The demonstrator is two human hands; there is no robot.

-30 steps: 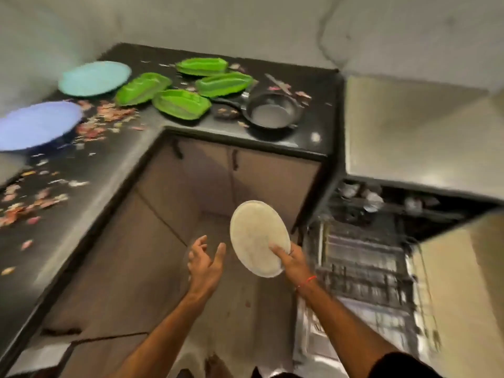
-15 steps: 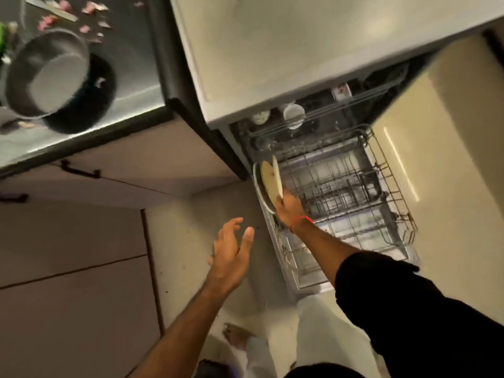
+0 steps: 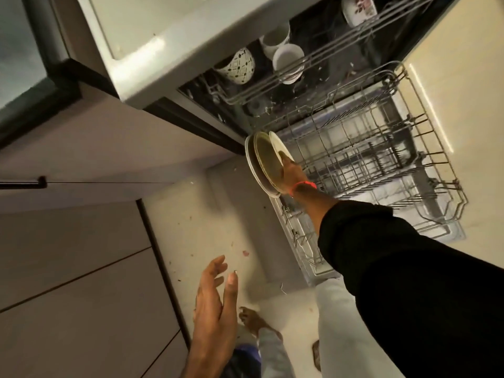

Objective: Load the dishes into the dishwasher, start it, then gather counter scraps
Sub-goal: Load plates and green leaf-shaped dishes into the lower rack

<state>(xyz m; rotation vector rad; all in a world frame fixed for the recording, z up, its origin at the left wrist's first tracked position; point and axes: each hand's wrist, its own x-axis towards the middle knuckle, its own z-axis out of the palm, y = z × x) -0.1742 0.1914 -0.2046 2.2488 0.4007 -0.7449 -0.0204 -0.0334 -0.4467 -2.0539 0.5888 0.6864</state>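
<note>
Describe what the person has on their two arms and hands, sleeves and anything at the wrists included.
The right arm wears a black sleeve pushed up to leave the forearm bare. A thin orange-red band circles the right wrist just behind the right hand. The left hand and its forearm are bare: no sleeve, glove, ring or band shows on the visible part.

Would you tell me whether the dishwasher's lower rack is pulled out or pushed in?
Pulled out. The lower rack extends over the floor, clear of the upper rack, while the right hand stands a plate in it.
</note>
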